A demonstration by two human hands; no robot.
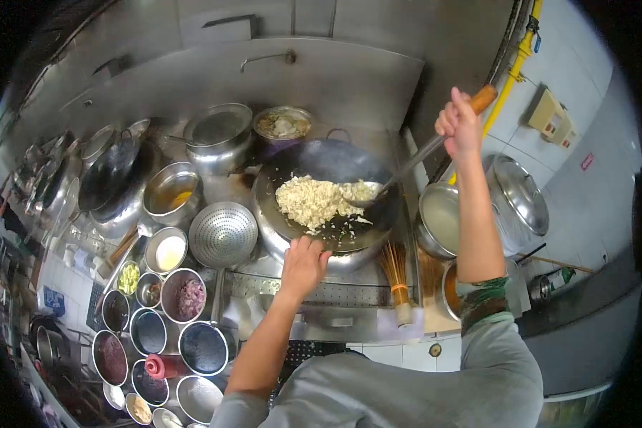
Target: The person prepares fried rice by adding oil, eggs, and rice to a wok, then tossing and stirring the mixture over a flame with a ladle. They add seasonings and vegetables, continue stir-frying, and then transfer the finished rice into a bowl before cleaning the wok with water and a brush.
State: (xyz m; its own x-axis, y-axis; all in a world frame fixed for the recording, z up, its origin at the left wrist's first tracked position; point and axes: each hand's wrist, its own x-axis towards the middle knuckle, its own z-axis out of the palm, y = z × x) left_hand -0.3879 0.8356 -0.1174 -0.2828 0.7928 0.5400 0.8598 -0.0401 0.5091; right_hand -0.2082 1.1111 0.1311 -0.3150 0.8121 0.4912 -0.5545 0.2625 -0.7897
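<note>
A dark wok [349,153] sits on the burner, holding a heap of pale fried rice [310,200]. My left hand [305,265] is at the wok's near rim, its fingers closed over the edge and the thumb pointing right. Raised on the right, my right hand [460,125] is wrapped around the handle of a long metal ladle [424,153], just below its wooden end. The ladle slants down into the wok, and its bowl holds some rice against the right side of the heap.
A perforated strainer [223,234] and several ingredient pots, including one of chopped onion [185,296], stand left. A bamboo brush [396,282] lies right of the wok's front. Beyond it are a pot of pale liquid [441,221] and a lidded pot [518,196]. A faucet [267,58] is behind.
</note>
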